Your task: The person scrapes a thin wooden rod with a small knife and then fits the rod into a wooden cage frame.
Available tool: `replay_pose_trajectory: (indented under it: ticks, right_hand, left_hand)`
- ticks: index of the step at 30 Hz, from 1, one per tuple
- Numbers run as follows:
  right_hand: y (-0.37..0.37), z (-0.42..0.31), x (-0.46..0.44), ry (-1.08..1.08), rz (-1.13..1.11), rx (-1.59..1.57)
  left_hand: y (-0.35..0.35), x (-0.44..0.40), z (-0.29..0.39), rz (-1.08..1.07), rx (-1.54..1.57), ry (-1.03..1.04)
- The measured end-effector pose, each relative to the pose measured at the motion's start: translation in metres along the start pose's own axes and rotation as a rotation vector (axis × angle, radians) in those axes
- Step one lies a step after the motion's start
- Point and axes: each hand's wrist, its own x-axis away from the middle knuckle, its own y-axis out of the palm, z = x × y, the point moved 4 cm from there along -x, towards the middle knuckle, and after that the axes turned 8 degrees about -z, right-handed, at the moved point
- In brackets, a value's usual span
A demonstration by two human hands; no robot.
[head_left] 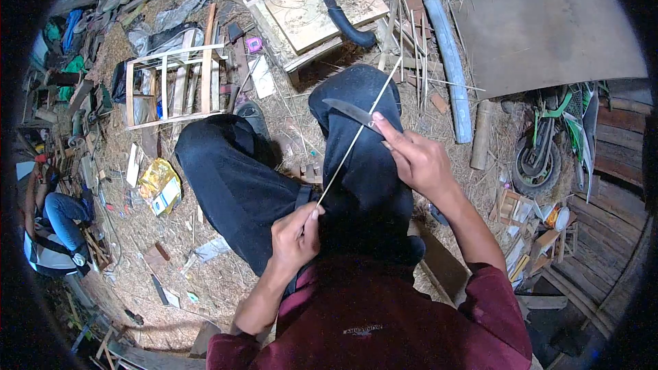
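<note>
A thin pale strip (352, 145) runs diagonally over my dark trousers. My left hand (296, 236) is closed on its lower end, near my lap. With my right hand (415, 159) I hold a knife (348, 111) whose dark blade points left across the strip, above my right knee. The right thumb presses near the place where strip and blade cross. The knife's handle is hidden within my right hand.
A wooden board on a low stand (301, 10) bears a curved dark tool (336, 10). A wooden frame (171, 82) lies left; a grey pipe (447, 62), a large sheet (548, 31) and a motorbike (541, 157) are right. Another person's leg (63, 223) shows far left.
</note>
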Motion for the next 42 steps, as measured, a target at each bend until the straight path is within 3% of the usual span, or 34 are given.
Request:
replay_pose_trajectory:
  ticks: [4, 5, 9, 12, 14, 16, 20, 21, 25, 28, 31, 34, 37, 40, 42]
  right_hand:
    - [-0.001, 0.003, 0.005, 0.006, 0.052, -0.039]
    - [0.000, 0.004, 0.006, 0.003, 0.085, -0.060]
    - [0.006, 0.005, 0.010, 0.009, 0.158, -0.114]
    - [0.003, -0.006, 0.008, -0.032, 0.050, -0.120]
    - [-0.003, -0.014, 0.009, -0.074, -0.036, -0.097]
    - [-0.006, -0.020, 0.006, -0.133, -0.105, -0.051]
    - [0.003, -0.008, 0.005, -0.106, -0.085, -0.040]
    - [0.002, -0.006, 0.004, -0.082, -0.069, -0.035]
    - [0.000, 0.006, 0.006, -0.015, 0.009, -0.031]
    - [-0.002, 0.012, 0.006, -0.021, 0.063, -0.065]
    - [-0.003, 0.009, 0.008, -0.020, 0.067, -0.102]
    - [-0.005, 0.004, 0.009, -0.087, -0.033, -0.099]
    - [-0.009, -0.003, 0.008, -0.141, -0.116, -0.101]
    - [-0.008, -0.001, 0.006, -0.124, -0.105, -0.066]
    - [-0.005, 0.002, 0.009, -0.082, -0.065, -0.061]
  left_hand:
    - [-0.011, 0.017, -0.005, -0.092, 0.007, -0.067]
    - [-0.010, 0.022, -0.008, 0.021, 0.011, 0.074]
    - [-0.020, 0.031, -0.011, -0.078, 0.053, -0.164]
    - [-0.004, -0.001, -0.005, -0.113, 0.143, -0.222]
    - [0.019, -0.041, 0.000, 0.019, 0.141, 0.010]
    - [0.028, -0.077, 0.021, -0.038, 0.241, 0.041]
    - [0.032, -0.089, 0.020, -0.149, 0.446, -0.175]
    - [0.032, -0.083, 0.013, -0.188, 0.430, -0.137]
    - [0.034, -0.038, 0.003, -0.233, 0.603, -0.356]
    - [0.019, -0.004, -0.007, -0.222, 0.528, -0.320]
    - [0.005, 0.012, -0.011, -0.253, 0.495, -0.429]
    - [0.008, -0.017, -0.006, -0.225, 0.342, -0.301]
    - [0.030, -0.078, 0.010, -0.042, 0.162, 0.239]
    - [0.039, -0.105, 0.017, -0.229, 0.345, -0.071]
    - [0.036, -0.096, 0.017, -0.203, 0.334, -0.011]
